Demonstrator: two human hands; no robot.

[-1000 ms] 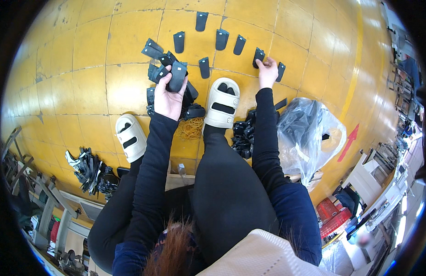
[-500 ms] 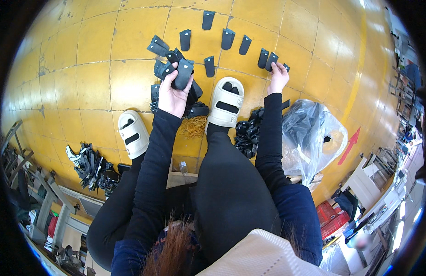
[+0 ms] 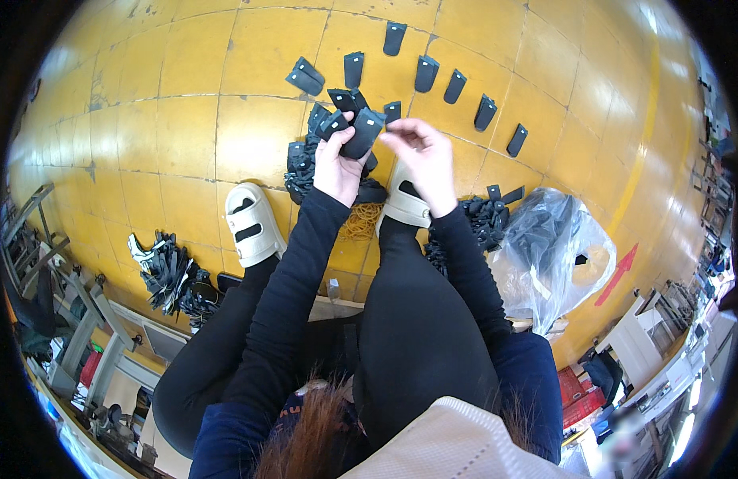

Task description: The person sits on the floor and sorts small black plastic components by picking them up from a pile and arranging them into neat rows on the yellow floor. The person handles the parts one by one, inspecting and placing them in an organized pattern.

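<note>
My left hand [image 3: 337, 172] is closed round a few dark, tongue-shaped pieces [image 3: 361, 136] with small pale labels, held fanned above a pile of similar pieces [image 3: 299, 169]. Close to their right edge is my right hand [image 3: 429, 164], its thumb and forefinger slightly apart and no piece visible between them. Whether its fingertips touch the held pieces I cannot tell. Single pieces and small overlapping sets lie in a loose arc beyond my hands, among them one at the far middle [image 3: 394, 38] and one at the right [image 3: 517, 140].
Yellow rubber bands [image 3: 359, 223] lie by my feet in cream sandals [image 3: 253, 223]. A clear plastic bag [image 3: 552, 255] with dark contents sits at the right, beside another dark heap [image 3: 485, 223]. Bundled dark pieces [image 3: 168, 271] lie at the left on the yellow tiled floor [image 3: 161, 144].
My right hand has moved left from the row of pieces at the right to beside my left hand. One piece is gone from that row. The whole view has shifted slightly.
</note>
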